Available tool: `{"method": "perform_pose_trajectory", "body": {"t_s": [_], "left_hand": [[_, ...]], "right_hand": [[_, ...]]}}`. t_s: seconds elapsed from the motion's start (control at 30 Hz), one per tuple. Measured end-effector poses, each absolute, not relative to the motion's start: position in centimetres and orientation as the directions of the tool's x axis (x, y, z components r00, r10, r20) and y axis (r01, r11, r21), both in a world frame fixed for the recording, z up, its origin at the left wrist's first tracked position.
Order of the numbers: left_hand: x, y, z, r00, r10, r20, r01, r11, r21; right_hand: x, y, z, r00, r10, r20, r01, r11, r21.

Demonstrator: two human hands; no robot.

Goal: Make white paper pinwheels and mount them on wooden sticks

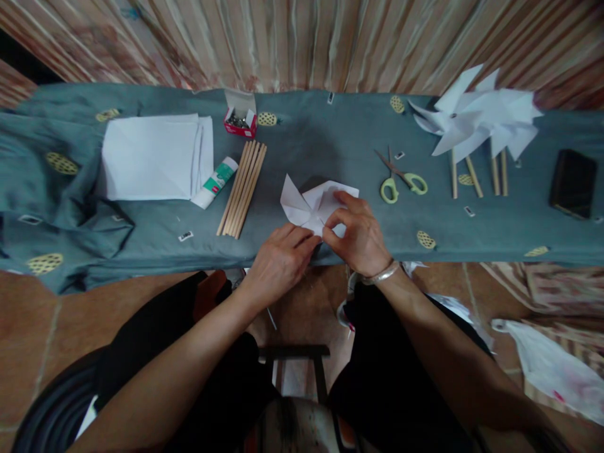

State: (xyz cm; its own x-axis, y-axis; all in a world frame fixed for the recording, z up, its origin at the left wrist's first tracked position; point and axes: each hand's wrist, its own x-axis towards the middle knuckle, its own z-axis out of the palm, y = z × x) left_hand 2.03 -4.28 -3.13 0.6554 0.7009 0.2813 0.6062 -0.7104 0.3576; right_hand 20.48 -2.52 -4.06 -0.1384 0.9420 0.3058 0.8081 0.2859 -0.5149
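A white paper pinwheel (325,196), partly folded, lies near the front edge of the cloth-covered table. My left hand (284,257) rests at its near left edge, fingers together and pressed on the paper. With thumb and index finger curled into a pinch, my right hand (359,234) grips the paper's near right side, the other fingers over its far right part. Whether a small pin sits between the fingertips cannot be made out. Left of the pinwheel lie several wooden sticks (241,189). Scissors (400,176) with pale green handles lie open to its right.
At left are a stack of white paper (151,157), a glue stick (216,181) and an open red box of small metal pieces (240,119). Several finished pinwheels on sticks (472,116) lie at right, beside a black phone (574,184). A plastic bag (552,365) is on the floor.
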Motion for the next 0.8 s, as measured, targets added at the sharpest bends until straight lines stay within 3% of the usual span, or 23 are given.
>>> {"method": "perform_pose_trajectory", "body": {"t_s": [0.8], "left_hand": [[2.19,-4.30,-3.06,0.638,0.719,0.276,0.613,-0.690,0.385]], "right_hand": [[20.58,-2.75,-4.04,-0.195,0.937,0.289,0.820,0.318,-0.476]]}}
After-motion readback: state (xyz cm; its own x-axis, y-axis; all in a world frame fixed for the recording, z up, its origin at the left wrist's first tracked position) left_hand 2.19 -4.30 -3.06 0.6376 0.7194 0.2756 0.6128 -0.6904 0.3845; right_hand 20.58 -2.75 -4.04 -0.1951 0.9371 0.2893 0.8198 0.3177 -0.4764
